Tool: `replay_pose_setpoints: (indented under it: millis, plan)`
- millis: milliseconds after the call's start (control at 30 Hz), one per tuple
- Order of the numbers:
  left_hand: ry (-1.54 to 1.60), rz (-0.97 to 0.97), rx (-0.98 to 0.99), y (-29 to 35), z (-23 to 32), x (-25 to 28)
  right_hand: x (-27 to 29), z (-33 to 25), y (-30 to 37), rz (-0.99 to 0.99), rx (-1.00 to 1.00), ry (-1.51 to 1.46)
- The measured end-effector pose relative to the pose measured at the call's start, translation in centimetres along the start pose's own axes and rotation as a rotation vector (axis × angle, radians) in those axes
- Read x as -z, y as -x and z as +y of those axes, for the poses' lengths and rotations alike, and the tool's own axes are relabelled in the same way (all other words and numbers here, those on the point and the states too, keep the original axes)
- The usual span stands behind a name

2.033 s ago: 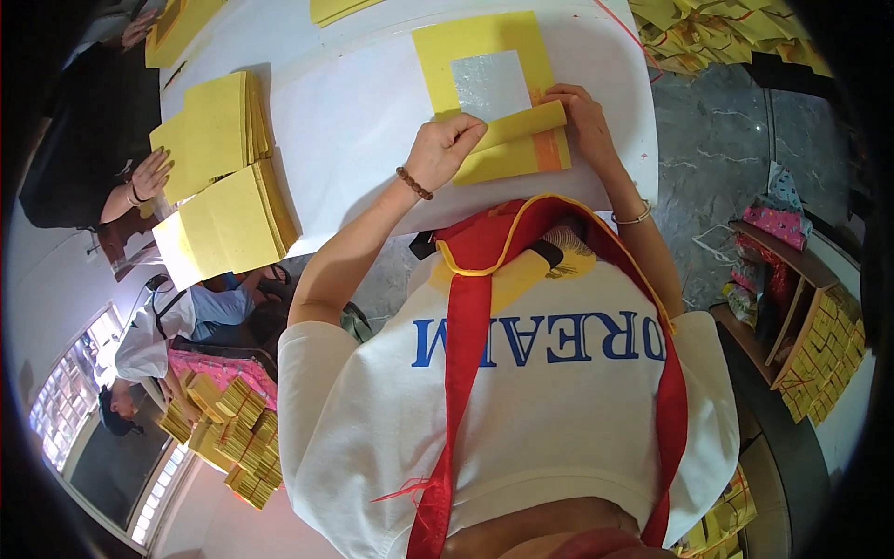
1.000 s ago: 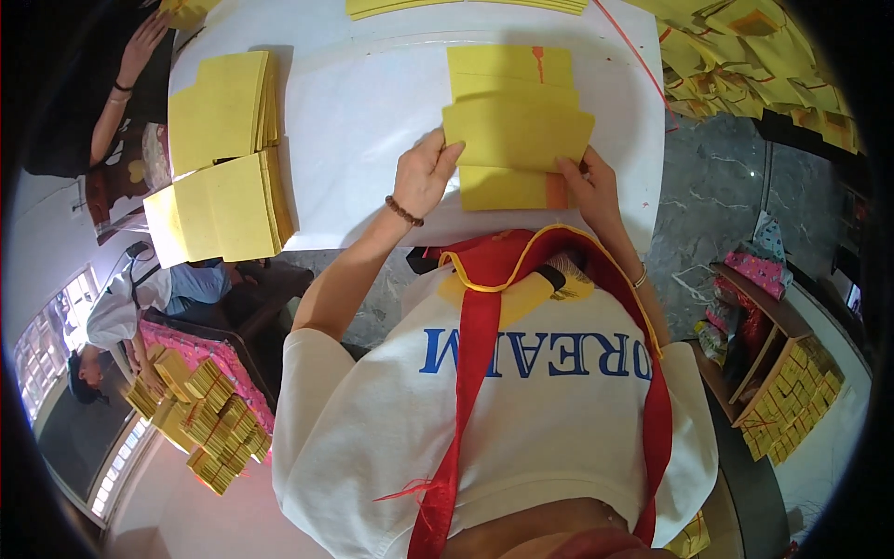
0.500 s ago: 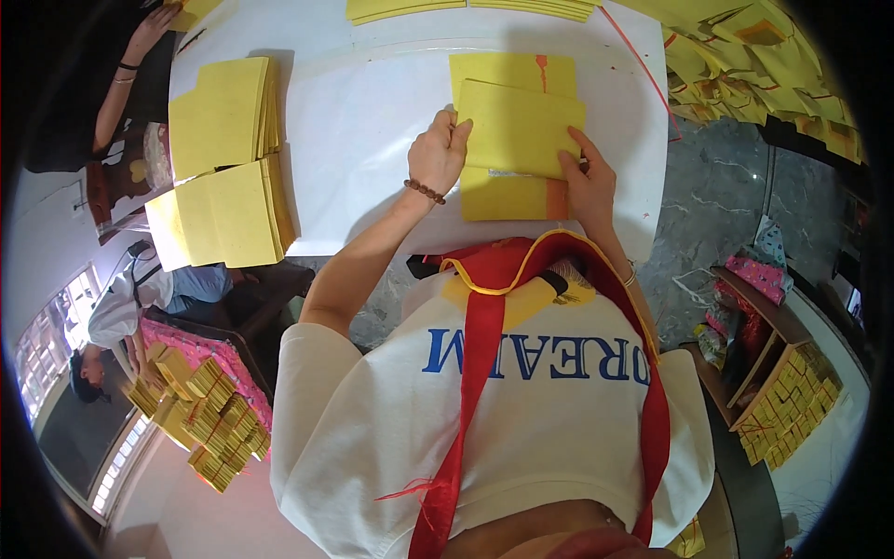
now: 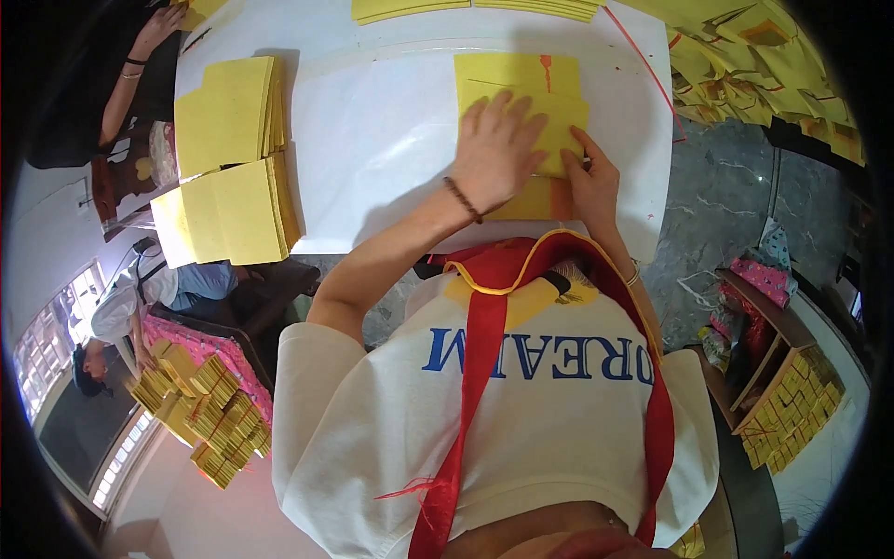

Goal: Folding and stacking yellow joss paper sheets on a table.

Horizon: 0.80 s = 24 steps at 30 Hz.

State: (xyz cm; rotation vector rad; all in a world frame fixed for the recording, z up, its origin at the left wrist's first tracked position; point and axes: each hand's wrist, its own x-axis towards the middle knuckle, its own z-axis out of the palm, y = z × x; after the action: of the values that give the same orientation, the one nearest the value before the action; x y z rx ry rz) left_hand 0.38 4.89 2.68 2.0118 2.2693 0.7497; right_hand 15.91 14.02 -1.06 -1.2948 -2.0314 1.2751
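Two bare hands work over a folded yellow paper (image 4: pixel 564 126) near the right-hand part of a white desk (image 4: pixel 372 121), close to the edge nearest the person. The left hand (image 4: pixel 501 154) lies over the paper with its fingers spread apart, covering much of its left half; a dark beaded bracelet (image 4: pixel 463 199) circles that wrist. The right hand (image 4: pixel 592 175) is at the paper's right edge, thumb and forefinger apart there; whether they pinch it I cannot tell. Yellow paper shows beyond the top fold, with a red-orange mark (image 4: pixel 546 70), and below it, with an orange band (image 4: pixel 561 197) at the lower right.

On the desk's left side lie two yellow stacks, an upper stack (image 4: pixel 228 116) and a lower stack (image 4: pixel 233 214), one just beside the other. More yellow piles (image 4: pixel 410 9) lie along the far edge, and a red string (image 4: pixel 643 61) runs slantwise near the right corner. A co-worker's hand (image 4: pixel 158 28) touches yellow paper at the upper left. Past the desk's right side is a heap of yellow papers (image 4: pixel 745 70); tied yellow bundles (image 4: pixel 219 415) sit at the lower left, near another person (image 4: pixel 121 298).
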Motion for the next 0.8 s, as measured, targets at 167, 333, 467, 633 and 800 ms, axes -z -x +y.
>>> replay_pose_setpoints:
  millis: [167, 333, 467, 633, 800]
  plan:
    - [-0.047, -0.118, 0.019, 0.9, -0.6, -3.3, 0.9, -1.6, 0.0, -0.142, -0.224, 0.031]
    - [-0.040, -0.157, 0.043, 1.0, -0.8, -3.9, 0.7, -2.5, 1.2, -0.013, 0.302, 0.526]
    - [-0.014, -0.171, 0.040, 1.0, -0.5, -3.8, -0.3, -0.1, 2.7, -0.223, 0.603, 0.800]
    - [0.154, -0.172, 0.116, 0.9, -2.0, -3.2, -0.6, 0.7, 2.9, -0.236, 0.623, 0.773]
    - [0.066, -0.171, -0.201, 2.7, -3.0, 0.0, -0.7, 0.3, 2.3, -0.242, 0.613, 0.775]
